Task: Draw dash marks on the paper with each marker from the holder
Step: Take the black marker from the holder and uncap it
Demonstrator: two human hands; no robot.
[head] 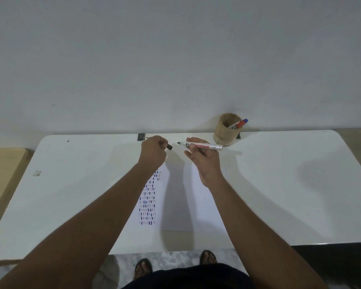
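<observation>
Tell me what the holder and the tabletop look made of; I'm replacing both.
The holder looks like bamboo or light wood, matte: tan, cylindrical, faint grain. The tabletop seems white laminate or plastic, smooth with a slight sheen and rounded corners; the material beneath cannot be told.

Paper's (175,197) left dash marks (148,205) partly behind left forearm (104,207).

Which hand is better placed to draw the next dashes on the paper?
Right. The right hand holds the uncapped white marker, its tip bare, above the white paper. The left hand holds only the dark cap.
</observation>
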